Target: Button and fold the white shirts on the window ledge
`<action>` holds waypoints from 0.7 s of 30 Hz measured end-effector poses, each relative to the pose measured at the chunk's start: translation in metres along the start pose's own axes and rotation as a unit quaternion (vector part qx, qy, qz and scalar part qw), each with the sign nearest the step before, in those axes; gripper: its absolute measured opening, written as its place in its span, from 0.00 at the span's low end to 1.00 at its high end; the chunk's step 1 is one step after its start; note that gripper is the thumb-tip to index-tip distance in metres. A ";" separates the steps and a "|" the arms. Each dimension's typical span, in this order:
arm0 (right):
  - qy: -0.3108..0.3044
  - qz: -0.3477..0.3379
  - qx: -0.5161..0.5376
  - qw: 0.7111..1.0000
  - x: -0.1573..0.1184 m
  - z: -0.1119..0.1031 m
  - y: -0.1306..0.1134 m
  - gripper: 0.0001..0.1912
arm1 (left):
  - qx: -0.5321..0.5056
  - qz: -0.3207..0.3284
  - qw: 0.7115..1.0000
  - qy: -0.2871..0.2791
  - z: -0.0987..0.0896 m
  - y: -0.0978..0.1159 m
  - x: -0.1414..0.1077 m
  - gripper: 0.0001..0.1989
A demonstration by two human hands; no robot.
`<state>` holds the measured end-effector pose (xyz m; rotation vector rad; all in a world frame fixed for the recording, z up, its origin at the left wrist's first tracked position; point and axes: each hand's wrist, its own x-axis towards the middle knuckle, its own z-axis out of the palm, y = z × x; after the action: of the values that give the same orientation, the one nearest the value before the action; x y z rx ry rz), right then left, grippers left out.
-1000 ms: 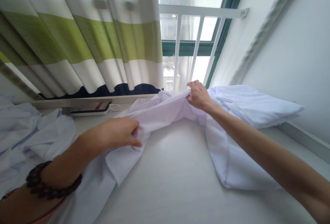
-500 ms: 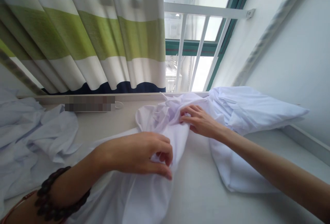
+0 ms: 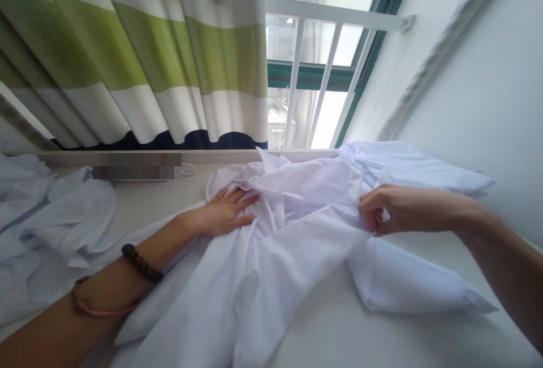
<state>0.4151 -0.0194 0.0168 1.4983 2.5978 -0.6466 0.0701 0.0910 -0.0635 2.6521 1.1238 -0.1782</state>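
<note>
A large rumpled white cloth lies across the middle of the white surface. My left hand rests flat on its left part with the fingers spread. At the cloth's right edge my right hand has its fingers pinched on the fabric, pulling it taut. Behind and under that hand, a white pillow-like bundle sits by the right wall, and a pointed white piece extends below it. Dark beads and a reddish band circle my left wrist.
Another heap of white cloth lies at the left. A blurred-out object sits along the back ledge. Behind are a striped curtain, a white railing and a window. A white wall stands at the right.
My left hand has moved up and left and flattened onto the cloth. My right hand has shifted right, and the cloth is spread wider between the two hands.
</note>
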 end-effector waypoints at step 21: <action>-0.020 0.069 -0.098 0.993 0.077 0.042 -0.023 0.24 | -0.026 -0.240 0.965 -0.098 -0.056 -0.034 -0.038 0.35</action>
<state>0.3501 0.0163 -0.0346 1.5684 2.4192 -0.3900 0.0204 0.1034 -0.0082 2.2099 1.6511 -0.4789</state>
